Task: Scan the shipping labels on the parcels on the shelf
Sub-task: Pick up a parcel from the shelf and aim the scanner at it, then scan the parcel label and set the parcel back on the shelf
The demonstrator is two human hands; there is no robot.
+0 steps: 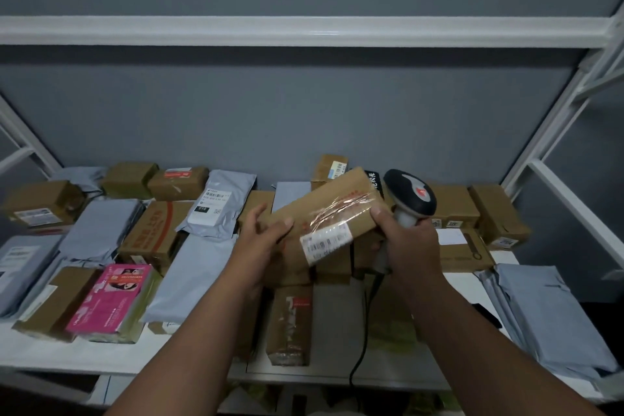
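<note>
A long brown cardboard parcel [332, 209] is held tilted above the shelf, bound with shiny clear tape. Its white shipping label [326, 241] wraps the near end. My left hand [266, 235] grips the parcel's left end, thumb on top. My right hand [410, 245] grips the handle of a black and grey barcode scanner [410, 196], while its thumb presses the parcel's right edge. The scanner head rises just right of the parcel. Its black cable [366, 331] hangs down past the shelf edge.
The white shelf [469, 290] carries several brown boxes and grey mailer bags, among them a pink box [109, 297] front left, a labelled grey bag [216, 209] and a taped box [290, 328] under my arms. White frame posts [567, 105] stand at both sides, with an upper shelf rail [304, 30] overhead.
</note>
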